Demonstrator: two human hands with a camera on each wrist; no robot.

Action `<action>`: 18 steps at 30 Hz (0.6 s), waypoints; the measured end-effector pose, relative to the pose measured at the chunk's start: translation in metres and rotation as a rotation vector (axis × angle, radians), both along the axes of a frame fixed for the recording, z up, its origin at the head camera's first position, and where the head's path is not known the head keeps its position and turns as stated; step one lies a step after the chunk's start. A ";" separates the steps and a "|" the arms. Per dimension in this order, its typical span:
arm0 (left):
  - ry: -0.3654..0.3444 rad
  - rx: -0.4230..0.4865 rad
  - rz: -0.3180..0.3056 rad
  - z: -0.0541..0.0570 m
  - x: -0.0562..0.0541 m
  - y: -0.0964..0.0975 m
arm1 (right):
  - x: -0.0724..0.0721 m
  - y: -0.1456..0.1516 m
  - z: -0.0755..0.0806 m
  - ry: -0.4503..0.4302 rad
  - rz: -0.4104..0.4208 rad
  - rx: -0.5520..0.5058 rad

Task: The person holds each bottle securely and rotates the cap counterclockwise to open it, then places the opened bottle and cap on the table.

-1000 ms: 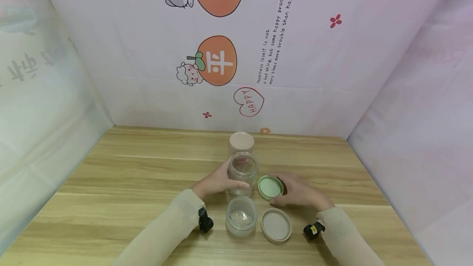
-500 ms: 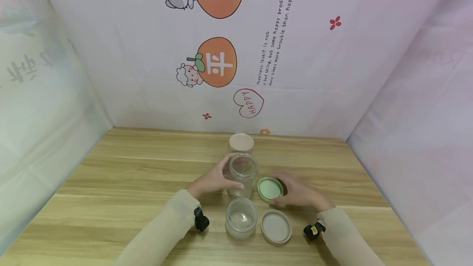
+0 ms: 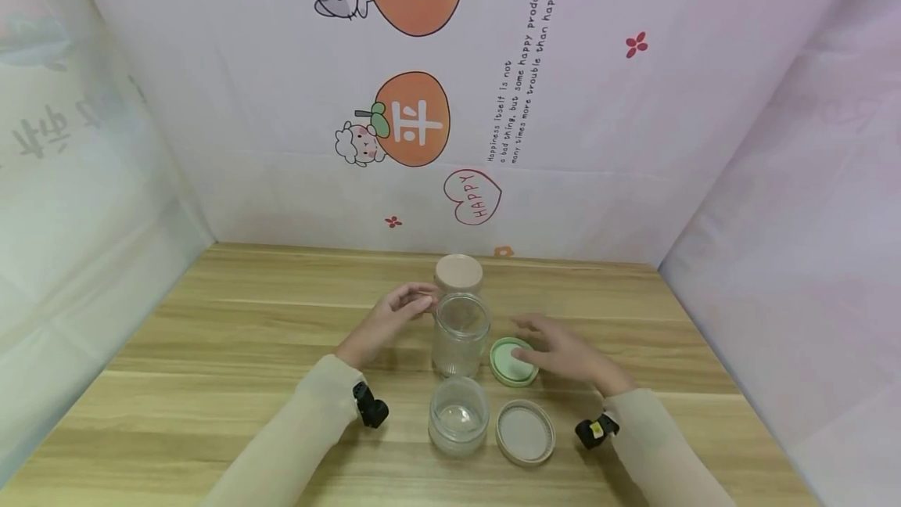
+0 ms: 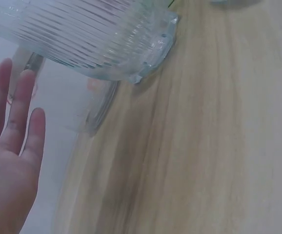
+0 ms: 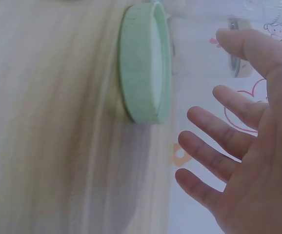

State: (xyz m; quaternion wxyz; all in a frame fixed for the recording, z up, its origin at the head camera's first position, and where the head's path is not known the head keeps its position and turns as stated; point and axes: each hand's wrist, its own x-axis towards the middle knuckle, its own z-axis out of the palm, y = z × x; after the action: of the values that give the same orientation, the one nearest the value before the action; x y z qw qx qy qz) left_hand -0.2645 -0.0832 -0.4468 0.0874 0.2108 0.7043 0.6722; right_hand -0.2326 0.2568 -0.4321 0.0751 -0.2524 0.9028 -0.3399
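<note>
A tall ribbed glass jar (image 3: 461, 339) stands without a lid in the middle of the table. My left hand (image 3: 387, 323) is just left of its rim, fingers relaxed and holding nothing; the left wrist view shows them apart from the ribbed jar (image 4: 92, 36). To the jar's right a green lid (image 3: 512, 366) lies with its inside up. Over that lid hovers my right hand (image 3: 563, 350), its thumb overlapping the lid in the head view. In the right wrist view the fingers (image 5: 214, 136) are spread, apart from the green lid (image 5: 141, 63).
Nearer the front are a short glass jar (image 3: 457, 421), lidless, and a pale lid (image 3: 525, 433) lying inside up. Behind the tall jar stands another jar with a pinkish lid (image 3: 459, 272). A printed cloth (image 3: 563, 202) hangs along the table's back edge.
My left hand has let go of the tall jar and drawn back to its left. My right hand has released the green lid and lifted above it. The jars and lids stay in place.
</note>
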 end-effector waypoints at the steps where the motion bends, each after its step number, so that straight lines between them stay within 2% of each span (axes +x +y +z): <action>1: -0.006 0.003 0.026 -0.001 -0.001 0.002 | -0.001 -0.001 0.001 0.003 -0.007 -0.006; 7: -0.004 -0.024 0.184 -0.014 -0.010 0.010 | -0.005 -0.009 0.008 0.081 -0.021 -0.039; 10: -0.003 -0.021 0.238 -0.018 -0.016 0.015 | -0.007 -0.013 0.011 0.110 -0.022 -0.069; 14: -0.016 -0.033 0.230 -0.019 -0.024 0.021 | -0.008 -0.017 0.016 0.139 -0.032 -0.089; 15: -0.019 -0.041 0.217 -0.014 -0.023 0.022 | -0.008 -0.018 0.017 0.144 -0.034 -0.094; 18: -0.011 -0.082 0.200 -0.013 -0.028 0.027 | -0.009 -0.021 0.019 0.170 -0.030 -0.102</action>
State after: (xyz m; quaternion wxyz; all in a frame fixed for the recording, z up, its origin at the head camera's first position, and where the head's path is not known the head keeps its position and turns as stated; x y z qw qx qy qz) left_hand -0.2923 -0.0566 -0.4600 0.0326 0.1320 0.7484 0.6492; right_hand -0.2412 0.2358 -0.4130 -0.0199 -0.2705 0.8911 -0.3640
